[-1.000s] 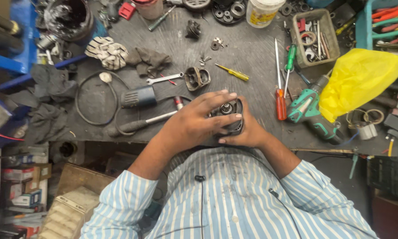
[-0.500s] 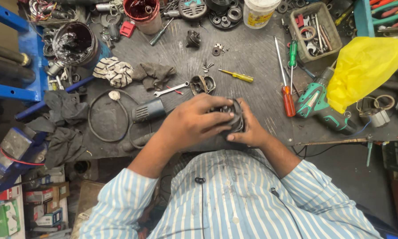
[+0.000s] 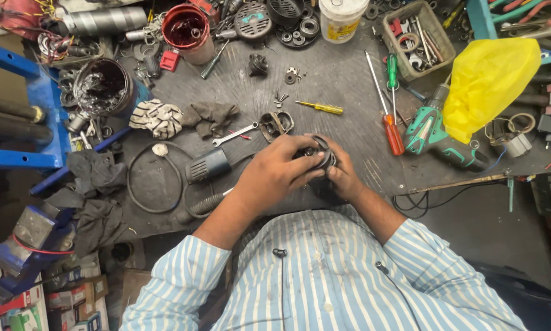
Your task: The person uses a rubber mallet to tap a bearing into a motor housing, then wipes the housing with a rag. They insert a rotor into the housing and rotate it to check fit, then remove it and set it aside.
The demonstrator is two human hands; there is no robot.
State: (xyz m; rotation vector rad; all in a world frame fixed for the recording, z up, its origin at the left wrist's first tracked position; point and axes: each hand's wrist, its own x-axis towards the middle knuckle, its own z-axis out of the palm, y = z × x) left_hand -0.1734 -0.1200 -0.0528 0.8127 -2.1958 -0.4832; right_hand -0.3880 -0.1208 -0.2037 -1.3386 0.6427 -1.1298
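Gripped a dark round motor part [image 3: 319, 158] between left hand [image 3: 274, 173] and right hand [image 3: 344, 176], fingers clenched around it, above the cluttered surface [image 3: 343, 86] near a yellow screwdriver [image 3: 320, 107].

A yellow bag [image 3: 490, 79] is draped over a green drill [image 3: 432, 132]. Screwdrivers [image 3: 389, 116], a wrench [image 3: 234, 133], gloves [image 3: 157, 117] and a grease tub [image 3: 103, 89] are scattered across the bench [image 3: 343, 79].

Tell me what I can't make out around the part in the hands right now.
Head view only:
- Black round part: mostly covered by left hand and right hand; its type is unclear.
- Small screws on the mat: too small to count.
- Green drill: rear hidden under the yellow bag.
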